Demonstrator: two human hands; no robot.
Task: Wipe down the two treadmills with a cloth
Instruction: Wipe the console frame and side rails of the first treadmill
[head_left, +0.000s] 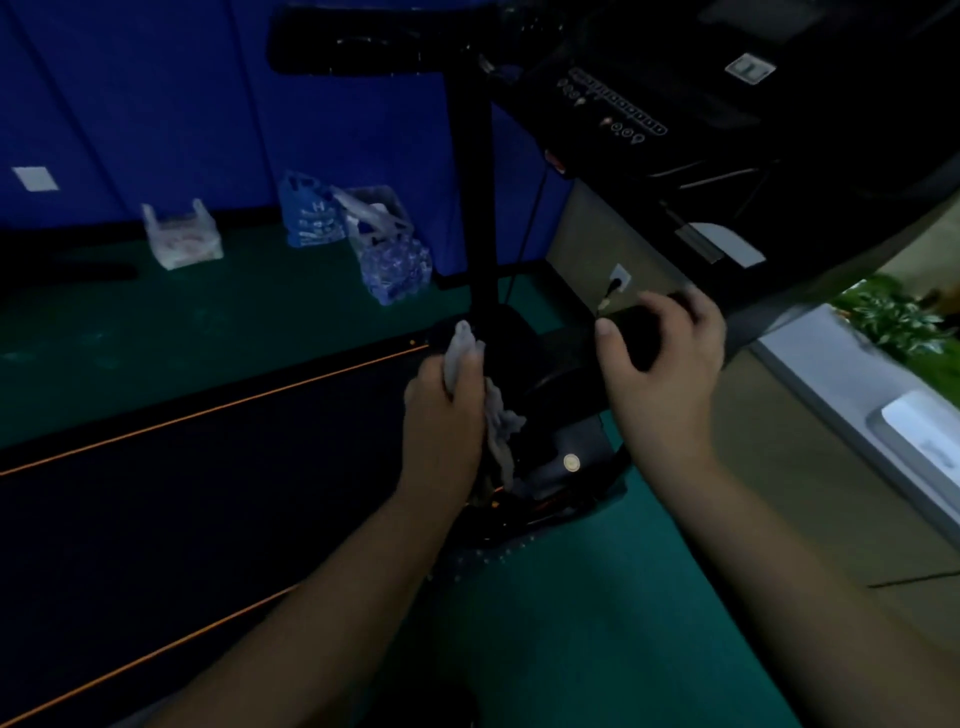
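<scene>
— Dim green floor (597, 623), blue wall (156, 104). Why's the right hand (660, 358) clutching that handlebar (639, 332)?
— Bracing, probably, while the left hand (447, 410) grips the cloth (498, 426) against the treadmill (208, 493) upright (480, 208).

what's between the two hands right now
In the head view, the treadmill's dark upright post base lies between the left hand, gripping the cloth, and the right hand.

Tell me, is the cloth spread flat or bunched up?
Bunched up. The left hand grips the grey cloth crumpled, with loose ends sticking out above and below the fingers.
</scene>
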